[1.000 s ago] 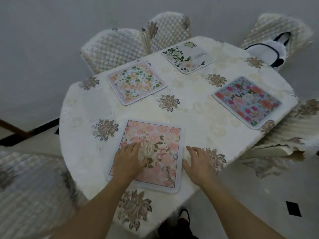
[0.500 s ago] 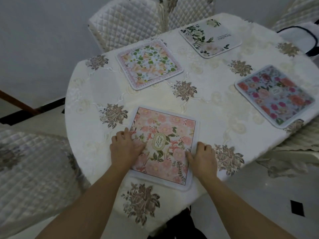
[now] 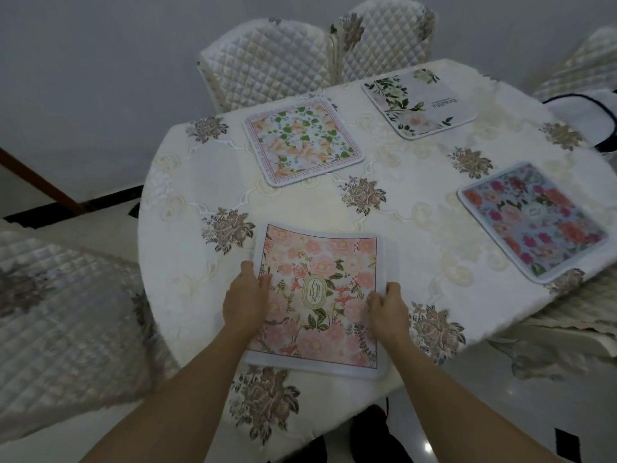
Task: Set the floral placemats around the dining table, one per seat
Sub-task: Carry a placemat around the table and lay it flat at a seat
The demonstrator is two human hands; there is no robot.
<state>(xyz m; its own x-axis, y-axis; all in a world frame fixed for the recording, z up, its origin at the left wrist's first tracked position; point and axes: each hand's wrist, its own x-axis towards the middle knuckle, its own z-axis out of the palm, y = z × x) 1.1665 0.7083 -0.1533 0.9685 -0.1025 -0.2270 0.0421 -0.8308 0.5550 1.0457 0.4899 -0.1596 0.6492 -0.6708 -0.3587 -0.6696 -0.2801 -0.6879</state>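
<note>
Pink placemat is lying 12-to-6, left hand pinching its 9 o'clock edge, right hand its 3.

- A plain grey wall stands behind, in dim light.
- The bench wears a cream tablecloth sewn with brown flowers.
- Pale quilted chairs line the far side.
- The glossy pale floor has a black diamond inset.
</note>
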